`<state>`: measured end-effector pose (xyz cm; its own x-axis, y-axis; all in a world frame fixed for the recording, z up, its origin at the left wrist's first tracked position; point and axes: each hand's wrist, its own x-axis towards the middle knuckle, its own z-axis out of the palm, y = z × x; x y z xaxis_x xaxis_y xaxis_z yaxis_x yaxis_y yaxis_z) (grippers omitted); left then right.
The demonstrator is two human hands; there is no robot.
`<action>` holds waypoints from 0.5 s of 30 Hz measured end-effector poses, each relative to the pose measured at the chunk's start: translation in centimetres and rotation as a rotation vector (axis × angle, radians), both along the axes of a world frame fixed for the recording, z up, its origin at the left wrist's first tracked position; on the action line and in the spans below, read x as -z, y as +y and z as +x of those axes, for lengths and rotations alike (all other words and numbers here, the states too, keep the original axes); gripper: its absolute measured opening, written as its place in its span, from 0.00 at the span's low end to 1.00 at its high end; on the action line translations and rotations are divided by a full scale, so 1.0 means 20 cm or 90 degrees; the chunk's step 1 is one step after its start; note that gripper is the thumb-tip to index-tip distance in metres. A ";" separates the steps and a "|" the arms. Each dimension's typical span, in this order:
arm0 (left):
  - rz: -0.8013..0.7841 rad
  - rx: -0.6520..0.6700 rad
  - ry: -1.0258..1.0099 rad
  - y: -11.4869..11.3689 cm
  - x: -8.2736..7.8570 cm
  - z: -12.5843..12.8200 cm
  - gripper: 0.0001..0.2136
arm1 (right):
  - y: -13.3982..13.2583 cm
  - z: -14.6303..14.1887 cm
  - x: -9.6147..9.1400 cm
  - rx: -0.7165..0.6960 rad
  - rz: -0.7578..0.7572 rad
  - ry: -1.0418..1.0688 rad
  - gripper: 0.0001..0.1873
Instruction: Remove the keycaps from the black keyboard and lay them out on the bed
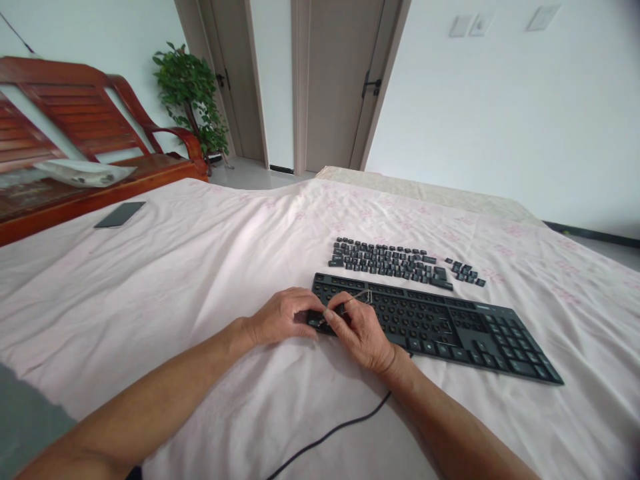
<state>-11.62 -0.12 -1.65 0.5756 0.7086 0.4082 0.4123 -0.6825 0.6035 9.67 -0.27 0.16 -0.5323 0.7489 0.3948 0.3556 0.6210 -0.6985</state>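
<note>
A black keyboard (pixel 415 320) lies on the pink cloth, most of its left and middle keys stripped of their caps. The number pad and several front-row keys still have theirs. At the keyboard's left end, my left hand (pixel 285 315) is closed around the edge, its fingertips close to the right hand's. My right hand (pixel 363 333) pinches a wire keycap puller (pixel 369 294) over the lower left keys, its wire loops sticking out past the fingers. What lies under the fingertips is hidden. Behind the keyboard, loose black keycaps (pixel 385 257) are laid out in rows.
A black cable (pixel 333 430) runs from the keyboard toward me across the cloth (pixel 200 267). A dark phone-like slab (pixel 120 215) lies at the far left. Beyond stand a wooden bench (pixel 85 113) with a plastic bag (pixel 83 173), and a leafy plant (pixel 190 93).
</note>
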 end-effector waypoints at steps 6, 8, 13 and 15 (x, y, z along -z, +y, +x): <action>-0.047 0.023 0.048 0.03 0.01 -0.05 0.20 | 0.01 -0.01 -0.01 -0.009 -0.034 -0.015 0.10; -0.054 0.030 0.043 0.03 0.02 -0.05 0.20 | 0.01 -0.01 0.00 -0.019 -0.033 -0.025 0.10; -0.068 0.027 0.024 0.03 0.02 -0.04 0.20 | 0.01 -0.02 0.01 -0.044 0.008 -0.034 0.07; -0.075 0.030 0.016 0.03 0.02 -0.04 0.20 | 0.01 -0.02 0.01 -0.053 0.038 -0.043 0.05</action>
<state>-12.43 0.56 -2.10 0.6187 0.7226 0.3084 0.3976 -0.6265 0.6703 9.21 -0.04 -0.01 -0.6192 0.6770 0.3978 0.3459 0.6900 -0.6359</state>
